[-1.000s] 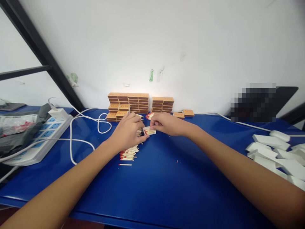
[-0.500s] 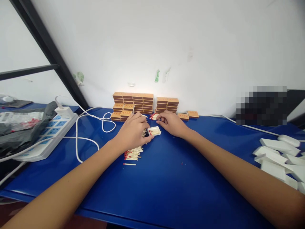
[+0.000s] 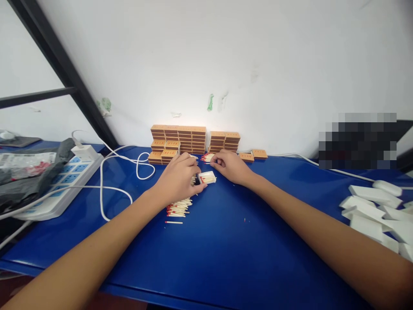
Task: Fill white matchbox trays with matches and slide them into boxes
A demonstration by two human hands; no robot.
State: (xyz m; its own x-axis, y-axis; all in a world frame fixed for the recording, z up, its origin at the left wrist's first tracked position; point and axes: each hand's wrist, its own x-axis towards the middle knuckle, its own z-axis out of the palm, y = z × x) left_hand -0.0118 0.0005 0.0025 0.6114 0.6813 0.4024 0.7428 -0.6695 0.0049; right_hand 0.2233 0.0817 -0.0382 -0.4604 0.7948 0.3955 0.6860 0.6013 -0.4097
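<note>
My left hand (image 3: 180, 175) holds a small white matchbox tray (image 3: 204, 175) by its edge, tilted toward me, with a few red-tipped matches lying inside. Fingers pinched, my right hand (image 3: 231, 167) is at a small pile of matches (image 3: 207, 157) behind the tray. A single match (image 3: 208, 163) sticks out from its fingertips. Under and in front of my left hand spreads a larger heap of matches (image 3: 179, 208), partly covered by that hand. One loose match (image 3: 174, 222) lies apart, nearer to me.
Orange matchboxes (image 3: 179, 135) stand stacked against the wall, with a second stack (image 3: 225, 140) beside them and two loose boxes (image 3: 259, 153) to the right. White trays (image 3: 366, 226) are piled at far right. A power strip (image 3: 69, 174) and white cables occupy the left.
My right hand's fingers have drawn closer together at the small pile, and a match now shows at their tips. My left hand keeps the tray in place. The view has shifted slightly.
</note>
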